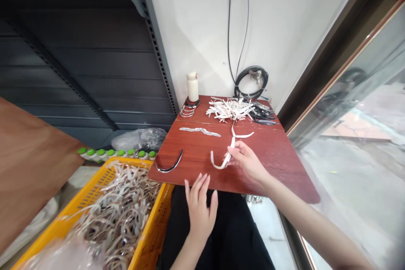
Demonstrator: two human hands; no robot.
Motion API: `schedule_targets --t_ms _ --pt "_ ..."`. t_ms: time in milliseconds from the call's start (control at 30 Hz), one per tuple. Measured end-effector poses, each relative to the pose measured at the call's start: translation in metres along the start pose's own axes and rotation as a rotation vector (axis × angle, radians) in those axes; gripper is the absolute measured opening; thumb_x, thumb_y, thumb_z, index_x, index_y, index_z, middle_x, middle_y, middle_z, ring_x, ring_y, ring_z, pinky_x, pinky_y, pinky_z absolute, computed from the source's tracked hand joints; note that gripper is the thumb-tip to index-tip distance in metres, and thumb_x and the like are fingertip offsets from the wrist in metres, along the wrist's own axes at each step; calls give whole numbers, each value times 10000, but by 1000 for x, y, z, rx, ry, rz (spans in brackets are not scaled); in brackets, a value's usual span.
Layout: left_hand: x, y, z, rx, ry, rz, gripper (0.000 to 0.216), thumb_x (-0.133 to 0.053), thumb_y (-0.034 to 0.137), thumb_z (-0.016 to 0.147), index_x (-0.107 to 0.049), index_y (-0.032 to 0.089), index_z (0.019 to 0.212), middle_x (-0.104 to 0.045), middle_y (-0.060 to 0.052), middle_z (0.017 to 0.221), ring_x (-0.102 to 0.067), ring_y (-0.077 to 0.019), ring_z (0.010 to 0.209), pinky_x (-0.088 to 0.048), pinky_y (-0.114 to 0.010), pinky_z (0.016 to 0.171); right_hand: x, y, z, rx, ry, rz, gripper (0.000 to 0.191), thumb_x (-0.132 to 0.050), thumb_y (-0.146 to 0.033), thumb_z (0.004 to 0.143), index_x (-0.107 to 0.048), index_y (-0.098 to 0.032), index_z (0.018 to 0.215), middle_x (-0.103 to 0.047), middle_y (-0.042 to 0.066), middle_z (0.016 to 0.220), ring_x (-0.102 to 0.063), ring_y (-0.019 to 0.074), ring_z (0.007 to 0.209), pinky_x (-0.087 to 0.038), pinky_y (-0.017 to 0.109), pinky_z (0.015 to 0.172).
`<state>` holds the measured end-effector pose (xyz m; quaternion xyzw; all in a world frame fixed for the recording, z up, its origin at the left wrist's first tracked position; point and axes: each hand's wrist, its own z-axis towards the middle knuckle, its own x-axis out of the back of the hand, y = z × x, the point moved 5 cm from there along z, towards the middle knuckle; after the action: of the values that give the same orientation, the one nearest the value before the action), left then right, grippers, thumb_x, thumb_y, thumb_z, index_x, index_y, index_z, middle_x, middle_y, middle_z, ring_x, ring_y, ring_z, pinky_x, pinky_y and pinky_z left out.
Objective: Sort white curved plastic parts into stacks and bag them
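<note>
Over the right half of the reddish-brown table (278, 168), my right hand (247, 161) pinches a thin white curved strip (219, 166) between thumb and fingers; it bends into a J shape. Just beyond its upper end lies another narrow white strip (243, 136). My left hand (201, 204) is at the table's front edge, fingers stretched and apart, with nothing in it. To its upper left a black, shiny curved strip (172, 167) rests on the table. Farther back is a flat, crinkled silvery-white strip (200, 130).
A heap of white strips (229, 109) and a bundle of black strips (263, 112) lie at the back. Several curved pieces (187, 111) sit near a cream bottle (192, 87). A coiled black cable (237, 84) leans on the wall. Left stands a yellow crate (154, 215) full of strips.
</note>
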<state>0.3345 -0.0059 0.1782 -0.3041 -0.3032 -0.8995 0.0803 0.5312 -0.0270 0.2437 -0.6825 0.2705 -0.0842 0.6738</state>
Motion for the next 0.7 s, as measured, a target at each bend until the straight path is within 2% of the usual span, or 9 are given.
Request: schedule_targets --t_ms 100,200,267,333,367,433,500,567,700 --pt "-4 1 16 5 -31 10 527 -516 227 933 -385 232 1444 -569 -119 1369 -467 -264 1350 -146 -601 1205 -11 30 -10 -119 -27 142 411 -780 -464 740 -469 -228 867 -687 -19 854 -693 146 781 -565 318 777" --pt "-9 -3 28 -17 -116 41 338 -488 205 949 -558 267 1274 -632 -72 1290 -511 -247 1302 -95 -611 1205 -7 52 -14 -100 -17 82 468 -798 -439 712 -449 -247 957 -663 -6 973 -689 161 840 -558 381 846" --pt "-9 -8 31 -18 -153 57 236 -466 183 956 -631 257 1108 -676 -49 1199 -550 -234 1252 -80 -612 1203 9 52 -10 16 58 -110 547 -781 -424 717 -438 -268 1112 -624 27 1098 -670 165 838 -555 404 835" --pt "-8 -10 32 -29 -162 69 195 -466 178 956 -642 234 1017 -697 -45 1114 -573 -229 1217 -79 -611 1202 33 39 0 193 168 -420 587 -726 -404 761 -430 -267 1249 -569 77 1210 -642 187 895 -536 414 845" --pt "-8 -11 32 -39 -156 76 184 -473 178 954 -642 230 1003 -701 -41 1080 -580 -228 1206 -71 -612 1201 45 28 7 288 220 -597 550 -684 -392 795 -454 -252 1274 -553 97 1237 -621 209 953 -517 421 872" --pt "-7 -13 30 -62 -122 89 187 -488 173 948 -638 233 1042 -700 -36 1060 -582 -225 1204 -54 -614 1201 66 8 22 429 278 -927 379 -619 -351 844 -568 -216 1194 -575 117 1217 -566 261 1085 -454 445 952" --pt "-8 -16 27 -83 -59 108 252 -501 171 940 -604 226 1163 -682 -58 1137 -563 -231 1240 -62 -606 1204 84 -6 40 467 317 -1140 249 -568 -332 884 -648 -208 1084 -626 111 1153 -549 282 1102 -417 445 965" --pt "-8 -20 24 -90 3 131 357 -520 184 928 -534 196 1285 -638 -105 1246 -523 -250 1295 -97 -588 1206 94 -11 56 447 330 -1284 232 -527 -339 920 -688 -218 1035 -663 99 1111 -559 281 1057 -409 426 925" --pt "-9 -30 20 -41 75 145 453 -558 233 902 -472 138 1337 -583 -164 1326 -471 -278 1350 -175 -555 1200 90 -7 76 411 299 -1514 256 -517 -345 942 -726 -227 1032 -693 96 1084 -547 296 1018 -369 415 867"
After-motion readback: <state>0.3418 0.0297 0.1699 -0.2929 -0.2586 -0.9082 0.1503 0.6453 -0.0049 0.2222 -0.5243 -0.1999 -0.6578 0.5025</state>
